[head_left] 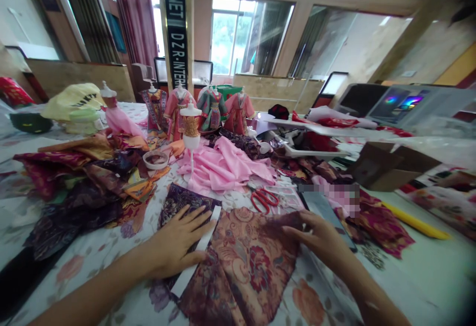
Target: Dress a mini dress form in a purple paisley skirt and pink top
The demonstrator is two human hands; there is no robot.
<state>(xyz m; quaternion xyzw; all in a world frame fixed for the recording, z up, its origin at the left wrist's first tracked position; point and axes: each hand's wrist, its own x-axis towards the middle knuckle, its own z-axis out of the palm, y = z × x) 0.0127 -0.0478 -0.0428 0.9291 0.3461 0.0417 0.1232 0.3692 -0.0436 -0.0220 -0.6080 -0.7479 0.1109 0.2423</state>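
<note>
My left hand (178,241) lies flat with fingers spread over a dark patterned piece of fabric (171,199) and a narrow white strip (185,280). The strip runs slantwise, and I cannot tell if it is stuck down. To its right spreads a brown patterned piece of fabric (256,261) with red flowers. My right hand (316,231) pinches that brown fabric at its upper right corner, where the cloth looks slightly raised. Beyond the cloth lie red-handled scissors (265,200) and crumpled pink fabric (226,164).
Small dressed mannequins (180,110) stand at the back. A roll of tape (156,160) rests by piled fabric scraps (96,177) on the left. On the right are a dark flat device (323,212), an open cardboard box (390,164) and a yellow stick-like object (416,222).
</note>
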